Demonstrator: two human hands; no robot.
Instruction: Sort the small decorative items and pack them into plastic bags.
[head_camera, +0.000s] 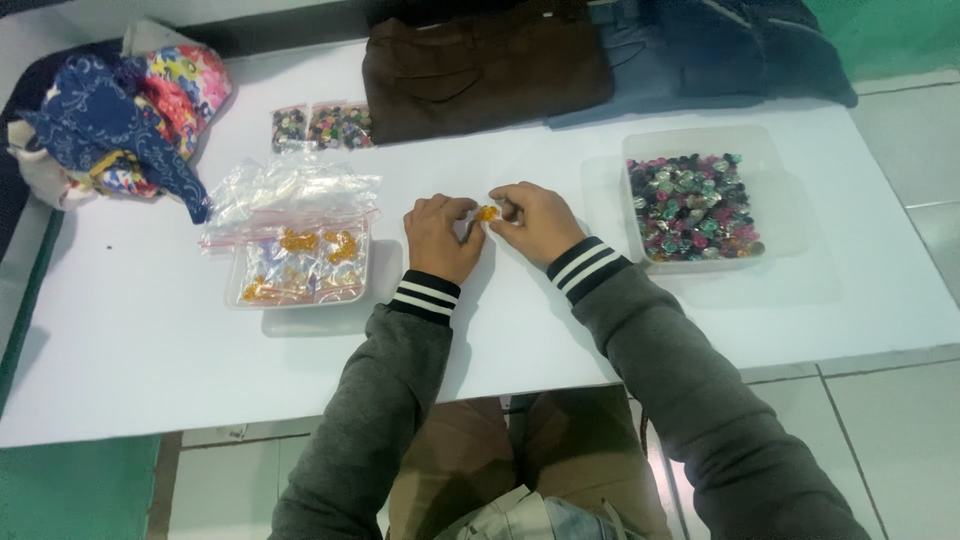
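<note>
We see a small orange piece (487, 213) pinched between both hands, left hand (441, 236) and right hand (537, 222), just above the white bench (150, 340). Tray of orange packets (300, 268) left, tub of dark buttons (697, 206) right.

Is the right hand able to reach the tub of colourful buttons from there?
Probably yes. The right hand rests just left of the clear tub of buttons, only bare white table lies between them, and the tub is open on top.

White worktop (140, 330), small orange piece (487, 213), grey sleeves (690, 370) with black-and-white striped cuffs, brown folded cloth (485, 65), blue and floral fabric heap (120, 110), multicoloured buttons (693, 205) in clear tub.
</note>
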